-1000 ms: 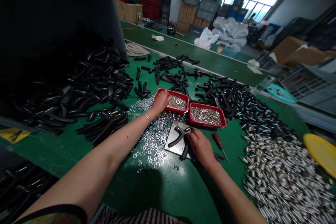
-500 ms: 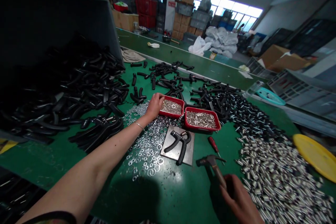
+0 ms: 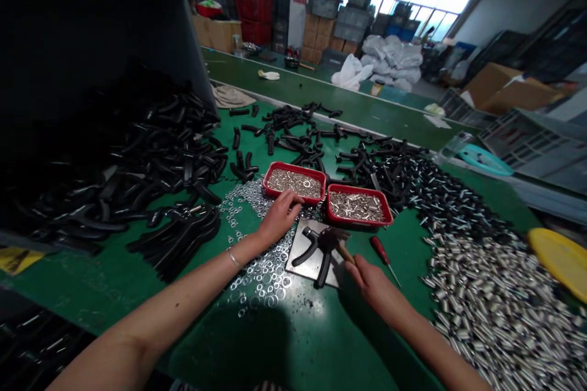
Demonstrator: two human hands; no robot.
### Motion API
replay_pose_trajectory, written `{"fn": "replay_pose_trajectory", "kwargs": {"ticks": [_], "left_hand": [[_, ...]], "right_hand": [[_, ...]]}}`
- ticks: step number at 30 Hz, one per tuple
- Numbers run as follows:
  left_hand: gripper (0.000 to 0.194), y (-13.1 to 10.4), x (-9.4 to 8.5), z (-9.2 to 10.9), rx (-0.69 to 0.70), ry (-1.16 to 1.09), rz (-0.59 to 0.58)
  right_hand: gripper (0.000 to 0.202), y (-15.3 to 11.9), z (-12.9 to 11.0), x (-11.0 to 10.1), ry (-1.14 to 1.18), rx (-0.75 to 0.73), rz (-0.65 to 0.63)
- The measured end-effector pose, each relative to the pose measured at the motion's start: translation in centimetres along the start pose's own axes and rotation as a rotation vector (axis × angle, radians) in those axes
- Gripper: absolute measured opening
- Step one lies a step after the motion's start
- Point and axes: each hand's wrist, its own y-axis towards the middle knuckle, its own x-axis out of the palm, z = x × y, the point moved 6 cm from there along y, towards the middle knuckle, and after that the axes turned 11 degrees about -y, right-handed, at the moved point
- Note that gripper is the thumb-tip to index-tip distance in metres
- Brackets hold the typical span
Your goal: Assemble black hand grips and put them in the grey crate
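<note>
Right hand point(image 3: 373, 281) has its fingers round a hammer point(image 3: 347, 253), handle slanting up-left, head over a black grip trainer point(image 3: 323, 270). That's lying on the metal plate point(image 3: 310, 266), legs pointing back toward the person. Left hand point(image 3: 277, 220) is half-curled by the left red tray point(image 3: 293, 166), can't tell if it's holding anything.

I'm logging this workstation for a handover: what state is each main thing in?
Left hand, fingers curled; cannot tell if holding anything
Right hand, closed around hammer handle
Hammer, head over the black two-legged piece; contact unclear
Black two-legged piece, legs spread, lying on metal plate
Left red tray, uncovered, holding small metal parts
Right red tray, uncovered, holding metal pieces
Screwdriver, lying down
Grey crate, open, holding black pieces
Cardboard box, open
</note>
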Motion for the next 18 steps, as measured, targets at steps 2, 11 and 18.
{"fn": "replay_pose_trajectory", "kwargs": {"ticks": [2,11,18], "left_hand": [[0.009,-0.2,0.3,0.0,-0.036,-0.034,-0.028],[0.008,-1.6,6.4,2.0,-0.093,-0.025,-0.418],[0.013,-2.4,7.1,1.9,-0.139,-0.001,-0.456]], "right_hand": [[0.036,0.2,-0.2,0.2,0.05,-0.02,-0.024],[0.043,0.0,2.4,1.9,0.407,0.125,-0.101],[0.048,-6.5,5.0,5.3,0.979,0.479,0.038]]}}
